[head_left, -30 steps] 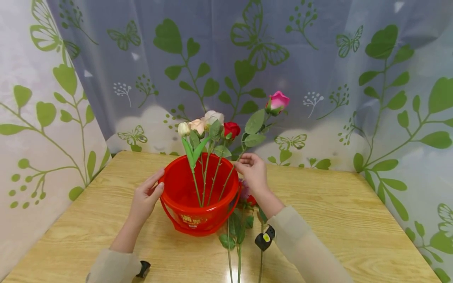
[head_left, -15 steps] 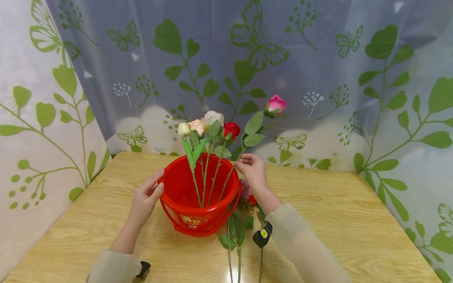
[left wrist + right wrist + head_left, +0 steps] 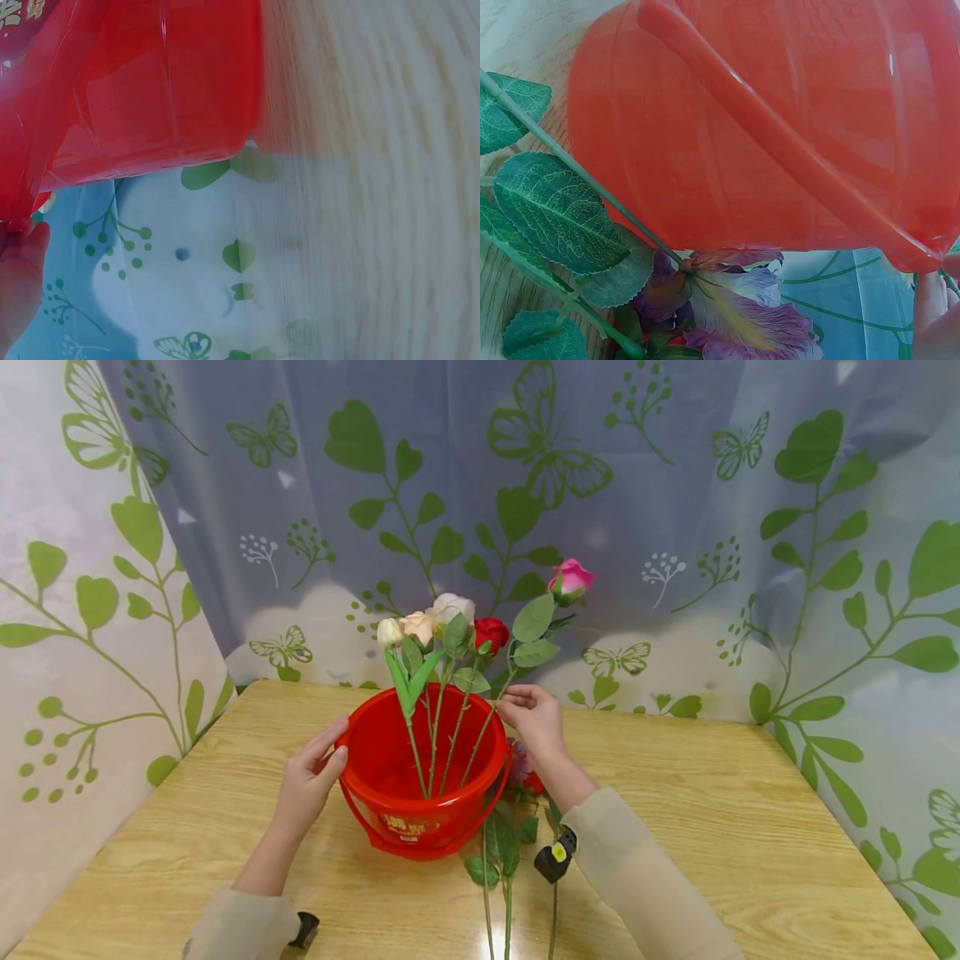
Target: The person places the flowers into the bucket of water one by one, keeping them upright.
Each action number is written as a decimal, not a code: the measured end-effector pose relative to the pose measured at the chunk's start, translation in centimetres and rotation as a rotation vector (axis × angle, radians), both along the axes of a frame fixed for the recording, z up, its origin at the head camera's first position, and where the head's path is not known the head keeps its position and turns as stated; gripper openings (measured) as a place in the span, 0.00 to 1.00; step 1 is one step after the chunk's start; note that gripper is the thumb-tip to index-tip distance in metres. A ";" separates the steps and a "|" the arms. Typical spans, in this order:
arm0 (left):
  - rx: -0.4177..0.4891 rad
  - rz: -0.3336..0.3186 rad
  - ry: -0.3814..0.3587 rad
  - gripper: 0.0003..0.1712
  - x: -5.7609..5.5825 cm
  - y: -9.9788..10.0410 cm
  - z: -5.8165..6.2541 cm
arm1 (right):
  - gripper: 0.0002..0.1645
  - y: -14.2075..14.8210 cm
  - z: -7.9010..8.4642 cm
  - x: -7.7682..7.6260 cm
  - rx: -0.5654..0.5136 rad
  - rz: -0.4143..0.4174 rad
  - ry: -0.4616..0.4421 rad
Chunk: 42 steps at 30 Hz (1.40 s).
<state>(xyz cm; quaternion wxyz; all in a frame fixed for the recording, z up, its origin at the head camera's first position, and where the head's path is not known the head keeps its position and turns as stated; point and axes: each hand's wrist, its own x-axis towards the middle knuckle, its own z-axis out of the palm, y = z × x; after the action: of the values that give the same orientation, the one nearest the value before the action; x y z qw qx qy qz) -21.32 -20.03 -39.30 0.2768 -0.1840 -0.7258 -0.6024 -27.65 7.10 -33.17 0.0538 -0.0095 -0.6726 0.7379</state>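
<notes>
Touching left rim of red bucket (image 3: 461,820) with left hand (image 3: 307,770), with thumb and fingers apart. Pinching pink rose (image 3: 572,579) with right hand (image 3: 536,720), with fingertips clamped on stem (image 3: 479,741), near far-right rim; tilted right in bucket beside 4 other flowers (image 3: 417,627). On table (image 3: 750,810), right of bucket: purple flower (image 3: 750,311).

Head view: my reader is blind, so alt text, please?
A right hand pinches the stem of a pink rose leaning in a red bucket, which the left hand touches. Four other flowers stand inside; more flowers lie beside it on a wooden table.
</notes>
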 end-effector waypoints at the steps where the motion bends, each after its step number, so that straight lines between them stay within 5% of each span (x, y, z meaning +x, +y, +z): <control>1: 0.000 0.001 -0.003 0.19 0.0 0.0 0.0 | 0.16 0.0 0.0 0.0 -0.003 0.000 0.003; 11: 0.009 -0.001 0.001 0.19 -0.1 0.2 -0.1 | 0.12 0.7 -1.1 -0.5 -0.062 0.023 0.026; 20: 0.008 -0.006 -0.003 0.19 0.0 0.1 -0.2 | 0.13 1.4 -0.5 1.3 -0.060 0.035 -0.010; 42: -0.010 0.005 -0.023 0.19 0.2 0.1 0.1 | 0.14 4.6 -1.8 4.9 0.167 0.121 0.013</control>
<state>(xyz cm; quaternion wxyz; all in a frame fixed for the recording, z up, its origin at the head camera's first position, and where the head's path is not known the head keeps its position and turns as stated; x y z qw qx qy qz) -21.15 -19.93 -39.20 0.2687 -0.1767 -0.7325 -0.6000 -22.76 11.69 -34.93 0.0142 0.0404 -0.7307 0.6814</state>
